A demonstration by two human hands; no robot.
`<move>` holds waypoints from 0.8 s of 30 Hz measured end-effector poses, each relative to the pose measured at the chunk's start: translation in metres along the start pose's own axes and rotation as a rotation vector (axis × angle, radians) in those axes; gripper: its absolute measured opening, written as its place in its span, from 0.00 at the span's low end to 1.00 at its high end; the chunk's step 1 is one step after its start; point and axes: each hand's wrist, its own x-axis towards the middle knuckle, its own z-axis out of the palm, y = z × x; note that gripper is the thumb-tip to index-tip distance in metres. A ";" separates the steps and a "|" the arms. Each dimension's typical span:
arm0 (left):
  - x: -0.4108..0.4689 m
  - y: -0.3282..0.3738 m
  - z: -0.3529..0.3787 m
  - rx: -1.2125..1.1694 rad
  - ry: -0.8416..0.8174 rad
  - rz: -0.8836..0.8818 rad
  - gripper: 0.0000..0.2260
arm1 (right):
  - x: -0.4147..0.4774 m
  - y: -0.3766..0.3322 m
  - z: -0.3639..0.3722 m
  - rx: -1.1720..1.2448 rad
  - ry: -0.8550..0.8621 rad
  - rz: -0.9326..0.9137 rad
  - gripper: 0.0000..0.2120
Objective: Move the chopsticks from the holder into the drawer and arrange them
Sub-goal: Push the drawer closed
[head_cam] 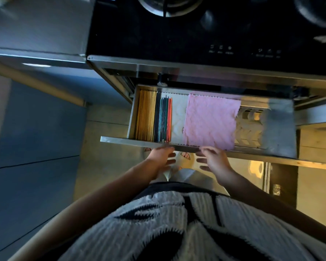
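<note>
A steel drawer (pixel 139 141) stands pulled out under the black cooktop. At its left end lie several wooden chopsticks (pixel 145 115) side by side, lengthwise front to back. Beside them lie several dark, teal and red chopsticks (pixel 164 119), also parallel. My left hand (pixel 161 157) is at the drawer's front edge, just below the coloured chopsticks, fingers spread and straight. My right hand (pixel 214 160) is at the same front edge further right, fingers also spread. Neither hand holds anything. No chopstick holder is in view.
A pink cloth (pixel 211 121) lies in the drawer's middle on a white liner (pixel 178 117). A perforated steel insert (pixel 250 127) fills the drawer's right end. The cooktop (pixel 196 31) is above; a grey counter (pixel 36 34) is to the left. Floor lies below.
</note>
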 end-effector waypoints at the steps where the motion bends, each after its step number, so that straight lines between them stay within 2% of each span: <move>1: -0.003 -0.002 0.001 -0.104 -0.034 -0.075 0.09 | -0.001 0.004 -0.005 0.015 -0.006 0.041 0.07; 3: -0.003 -0.005 0.004 -0.225 -0.057 -0.134 0.08 | -0.003 0.010 -0.014 0.087 -0.027 0.147 0.09; 8: 0.007 -0.010 0.012 -0.365 -0.035 -0.139 0.07 | -0.001 0.020 -0.030 0.386 -0.122 0.363 0.07; 11: 0.013 -0.012 0.018 -0.423 -0.020 -0.112 0.06 | 0.008 0.020 -0.033 0.502 -0.115 0.380 0.10; 17: 0.020 -0.012 0.023 -0.484 -0.026 -0.079 0.12 | 0.024 0.012 -0.033 0.635 -0.070 0.413 0.15; 22: 0.029 0.005 0.024 -0.507 -0.045 -0.060 0.13 | 0.038 -0.007 -0.031 0.639 -0.045 0.407 0.08; 24: 0.034 0.015 0.025 -0.512 -0.055 -0.052 0.13 | 0.046 -0.017 -0.030 0.643 -0.047 0.390 0.09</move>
